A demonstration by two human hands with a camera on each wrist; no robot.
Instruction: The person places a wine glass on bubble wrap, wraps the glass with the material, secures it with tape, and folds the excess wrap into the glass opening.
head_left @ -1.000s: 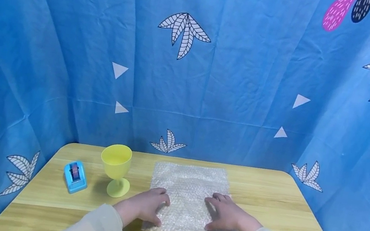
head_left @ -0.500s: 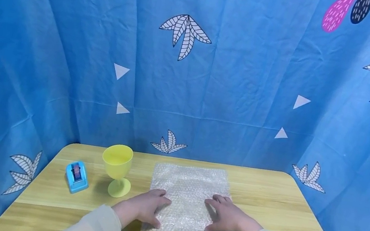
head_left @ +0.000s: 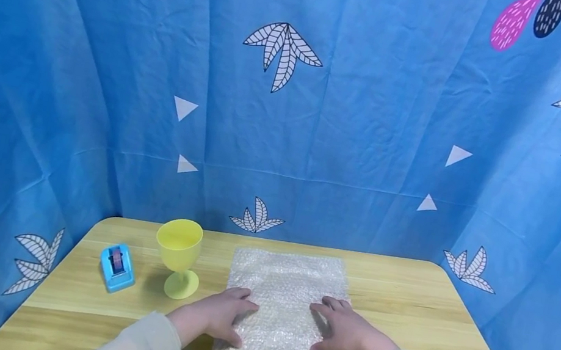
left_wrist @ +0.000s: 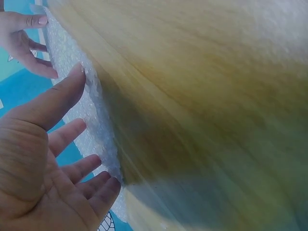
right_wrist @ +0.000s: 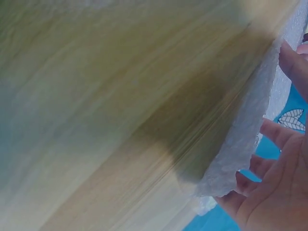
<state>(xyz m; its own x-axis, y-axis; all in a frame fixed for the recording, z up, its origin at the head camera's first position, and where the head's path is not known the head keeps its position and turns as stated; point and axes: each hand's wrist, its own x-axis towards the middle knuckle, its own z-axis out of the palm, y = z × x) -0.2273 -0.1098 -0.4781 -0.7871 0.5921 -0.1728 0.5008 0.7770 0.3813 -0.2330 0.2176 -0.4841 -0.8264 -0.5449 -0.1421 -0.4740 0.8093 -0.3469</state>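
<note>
At the lower centre of the head view, the left hand (head_left: 223, 316) and right hand (head_left: 346, 331) rest, fingers loosely spread, on opposite sides of a bubble-wrap sheet (head_left: 285, 312) lying on the wooden table (head_left: 416, 328). At lower left, a yellow goblet (head_left: 177, 249) stands upright near a blue tape dispenser (head_left: 120, 281); behind hangs a blue leaf-print curtain (head_left: 370, 103).

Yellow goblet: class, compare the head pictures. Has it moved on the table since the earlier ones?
No. In the head view, the yellow goblet keeps its place against the table's back edge, showing no visible shift.
</note>
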